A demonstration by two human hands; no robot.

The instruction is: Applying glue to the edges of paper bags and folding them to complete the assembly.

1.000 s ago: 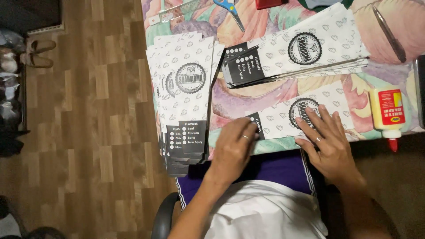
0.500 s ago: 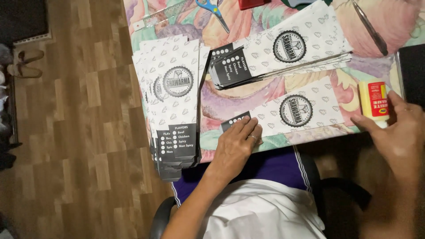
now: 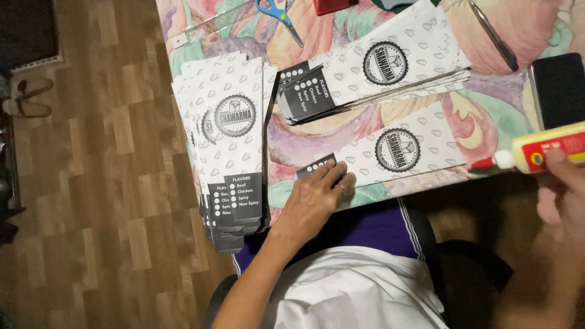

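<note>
Now the left hand (image 3: 318, 196) lies flat, fingers spread, pressing the dark end of a paper sleeve (image 3: 390, 152) on the counter (image 3: 304, 131); the sleeve's long axis runs up and rightward from it. Right of the sleeve's far end, the right hand (image 3: 563, 183) is closed around a glue bottle (image 3: 536, 153), red nozzle pointing left toward the sleeve.

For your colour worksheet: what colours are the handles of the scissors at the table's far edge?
The scissors have blue handles with yellow inner rims, clearest in the head view.
</note>
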